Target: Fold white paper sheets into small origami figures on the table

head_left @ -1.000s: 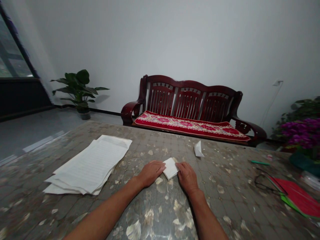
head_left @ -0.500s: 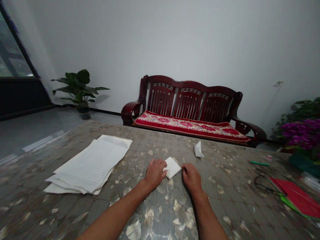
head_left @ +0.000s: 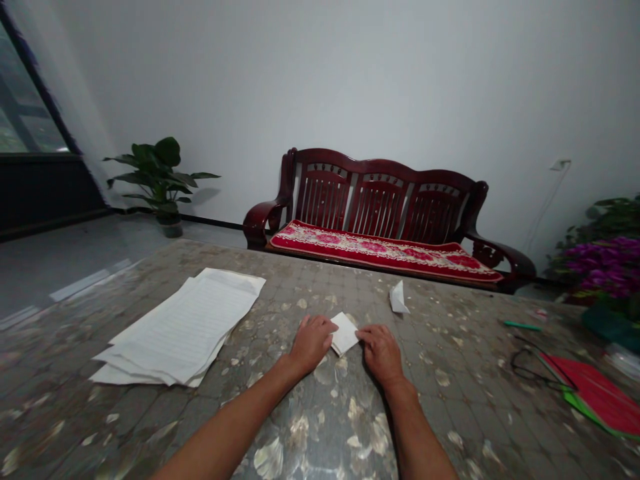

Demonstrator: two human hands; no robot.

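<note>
The left hand and right hand lie open, palms down, on the surface, not gripping. Their fingertips touch opposite edges of a folded white paper lying between them. A small folded paper piece stands farther away, to the right, and a loose stack of lined sheets lies to the left.

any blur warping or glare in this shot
Head view: wide-lens warping bows the wooden bench; the patterned tabletop blurs toward the lower corners; the window is the brightest area, with pale glare streaks on the floor; the left hand looks fairly sharp.
</note>
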